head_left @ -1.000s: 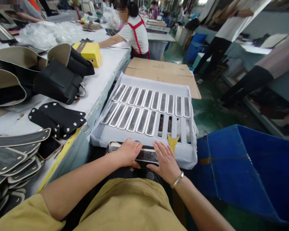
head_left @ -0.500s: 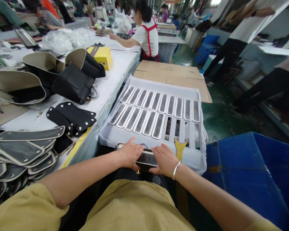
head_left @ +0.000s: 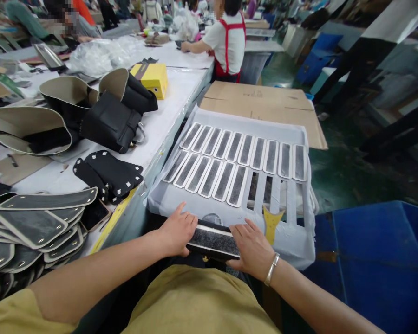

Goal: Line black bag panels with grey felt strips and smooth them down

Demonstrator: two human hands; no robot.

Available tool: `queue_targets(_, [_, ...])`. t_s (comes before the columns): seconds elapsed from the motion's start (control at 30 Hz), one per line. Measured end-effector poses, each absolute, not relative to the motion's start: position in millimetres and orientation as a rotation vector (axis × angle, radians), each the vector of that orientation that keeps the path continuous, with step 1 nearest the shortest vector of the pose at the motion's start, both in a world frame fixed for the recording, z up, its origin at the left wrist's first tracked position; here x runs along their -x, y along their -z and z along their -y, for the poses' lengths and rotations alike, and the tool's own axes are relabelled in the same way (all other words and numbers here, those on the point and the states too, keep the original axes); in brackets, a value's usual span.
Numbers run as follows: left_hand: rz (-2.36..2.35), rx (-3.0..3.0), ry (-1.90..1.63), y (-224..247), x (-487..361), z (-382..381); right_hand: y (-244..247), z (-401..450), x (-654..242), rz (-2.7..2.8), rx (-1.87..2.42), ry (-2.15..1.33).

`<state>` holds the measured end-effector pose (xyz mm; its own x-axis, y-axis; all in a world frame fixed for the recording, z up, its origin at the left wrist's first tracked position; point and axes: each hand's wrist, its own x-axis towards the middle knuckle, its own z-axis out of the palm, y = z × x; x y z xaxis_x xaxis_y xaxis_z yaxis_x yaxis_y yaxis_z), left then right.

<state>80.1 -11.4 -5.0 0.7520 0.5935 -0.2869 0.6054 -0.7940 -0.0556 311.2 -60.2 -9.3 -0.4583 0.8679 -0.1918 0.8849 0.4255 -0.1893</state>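
One long black piece (head_left: 214,239), w/ a pale-edged dark grey panel facing up, lies crosswise btwn the person's 2 hands, just in front of the torso & by the near side of a white-covered rack (head_left: 160,197); can't tell if it touches the rack. Left hand (head_left: 179,229) grasps one end, right hand (head_left: 253,246) the other, fingers over the top & thumbs on the near side. 1 silver bracelet (head_left: 271,270) on the right wrist. On the rack: 16 white-edged panels (head_left: 234,146), 10 in the far row, 6 in the near one; 4 open slots beside the near row; 1 yellow notched piece (head_left: 272,226) near the right hand. Beyond the rack, 1 cardboard sheet (head_left: 261,99); to the right, 1 blue bin (head_left: 386,260). On the table (head_left: 184,83) at left: 3 open-topped black bags w/ beige linings (head_left: 38,123), 1 more black bag (head_left: 107,120) lying before them, 1 yellow box (head_left: 156,86), a few black flaps w/ white tabs (head_left: 113,171), & a pile of grey pcs (head_left: 31,227), too overlapped to count. Farther off, 1 co-worker in red straps (head_left: 227,46) reaches over the table
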Motion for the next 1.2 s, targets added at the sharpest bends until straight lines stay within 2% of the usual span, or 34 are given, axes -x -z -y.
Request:
queue_targets(0.1, [-1.056, -2.88, 0.462, 10, -99, 24, 3, 61, -339, -2.628, -1.671, 0.753])
queue_targets(0.2, [-1.015, -2.77, 0.314, 21, -127, 35, 6, 69, -389, -2.544, -2.165, 1.074])
queue_targets(0.27, [-0.945, -2.72, 0.229, 26, -151, 39, 21, 79, -422, -2.215, -2.642, 1.115])
queue_targets(0.33, [-0.893, -2.692, 0.173, 30, -175, 42, 46, 91, -445, -1.757, -2.827, 1.111])
queue_targets(0.5, [-0.912, -2.67, 0.107, 34, -204, 45, 115, 95, -453, -1.346, -2.836, 0.982])
queue_targets(0.63, [-0.933, -2.676, 0.105, 35, -205, 44, 141, 64, -444, -1.208, -2.871, 0.798])
queue_targets(0.83, [-0.899, -2.664, 0.062, 38, -198, 44, 156, 28, -430, -1.061, -2.888, 0.702])
queue_targets(1.0, [-0.679, -2.784, 0.03, 38, -191, 46, 153, 31, -432, -1.007, -2.925, 0.673])
queue_targets(1.2, [-0.552, -2.831, 0.047, 39, -194, 49, 143, 33, -448, -1.033, -2.911, 0.787])
